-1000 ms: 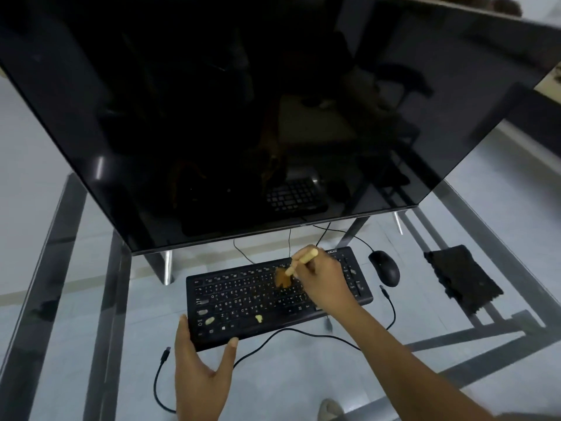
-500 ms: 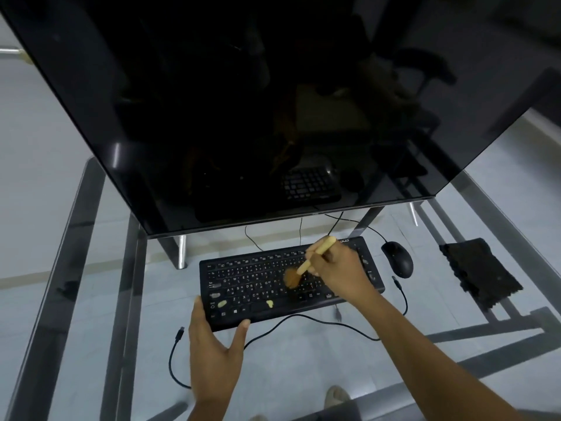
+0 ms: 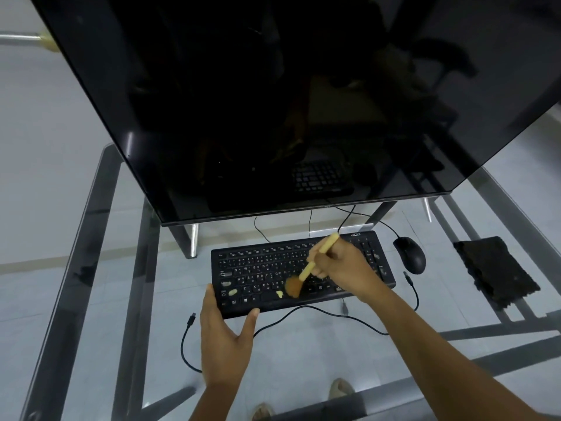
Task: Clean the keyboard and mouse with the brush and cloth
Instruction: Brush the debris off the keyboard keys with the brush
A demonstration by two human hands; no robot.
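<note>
Keyboard (image 3: 303, 268), seemingly branded "acer", under brush (image 3: 306, 273) in right hand (image 3: 340, 265).

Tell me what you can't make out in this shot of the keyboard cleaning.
Head view only:
- Keys under the right hand: covered by the hand gripping the brush.
- Keyboard key letters: too small.
- Pale bits on the keys: too small to identify.
- Cloth texture: too dark.

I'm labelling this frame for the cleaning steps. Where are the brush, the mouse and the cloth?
brush (image 3: 315, 262): head view, on the yellow handle below the right hand's grip.
mouse (image 3: 410, 254): head view, middle of its black back.
cloth (image 3: 494, 270): head view, centre of the dark fabric.
</note>
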